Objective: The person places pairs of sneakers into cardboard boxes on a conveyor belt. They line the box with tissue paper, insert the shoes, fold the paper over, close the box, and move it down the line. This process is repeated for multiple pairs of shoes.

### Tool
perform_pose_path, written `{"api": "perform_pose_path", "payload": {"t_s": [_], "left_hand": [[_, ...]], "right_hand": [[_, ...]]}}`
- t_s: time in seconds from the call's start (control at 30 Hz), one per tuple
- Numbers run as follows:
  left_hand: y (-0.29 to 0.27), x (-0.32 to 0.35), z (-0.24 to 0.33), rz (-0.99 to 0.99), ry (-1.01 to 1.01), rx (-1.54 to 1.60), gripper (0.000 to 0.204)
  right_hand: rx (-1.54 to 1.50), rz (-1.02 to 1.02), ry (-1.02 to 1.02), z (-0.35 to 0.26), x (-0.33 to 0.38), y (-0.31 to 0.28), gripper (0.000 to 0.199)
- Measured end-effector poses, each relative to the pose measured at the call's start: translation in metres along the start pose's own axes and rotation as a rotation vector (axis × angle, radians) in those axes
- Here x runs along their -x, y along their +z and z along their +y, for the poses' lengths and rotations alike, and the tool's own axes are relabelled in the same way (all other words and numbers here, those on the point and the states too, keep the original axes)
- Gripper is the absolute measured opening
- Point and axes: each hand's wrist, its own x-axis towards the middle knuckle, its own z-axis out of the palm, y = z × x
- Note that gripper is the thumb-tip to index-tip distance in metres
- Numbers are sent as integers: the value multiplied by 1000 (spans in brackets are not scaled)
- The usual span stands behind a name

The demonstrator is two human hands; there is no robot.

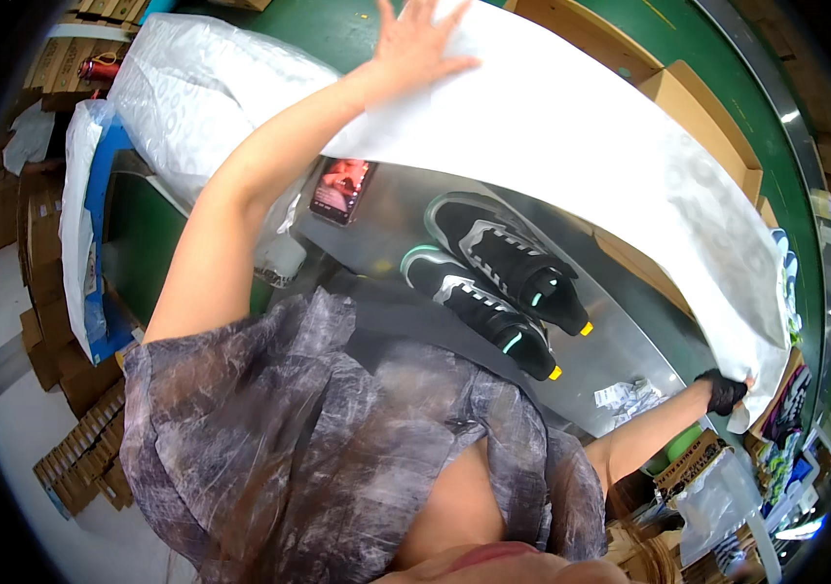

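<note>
A long white sheet of wrapping paper (532,117) arches across the work surface from upper left to right. My left hand (420,44) lies spread on its far part, fingers apart. At the sheet's right end my right hand (725,392), in a black glove that leaves fingertips bare, grips the paper's edge. Between my arms, a pair of black sneakers with white laces and mint-green accents rests side by side on the metal table (571,409): one sneaker (479,307) nearer me, the other sneaker (513,258) behind it. Yellow tabs show at their ends.
A phone (341,191) with a lit screen lies left of the sneakers. Open cardboard boxes (702,122) stand behind the sheet on a green surface. Crumpled white wrapping (211,78) lies far left, near a blue bin (109,243). A small packet (629,399) lies near my right forearm.
</note>
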Motion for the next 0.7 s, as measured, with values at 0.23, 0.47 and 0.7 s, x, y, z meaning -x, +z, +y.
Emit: {"api": "perform_pose_path", "payload": {"t_s": [0.23,0.47,0.7], "left_hand": [[51,19,-79,-952,-680,1076,81],[75,-1,-116,-495,-670,1109,46],[81,-33,-154,-274,-436,599,54]], "right_hand": [[54,-458,288,89,-56,-67,47],[-102,-1076,676,42,67,-97,26],[744,-1785,-1378,-37,334,-126,9]]}}
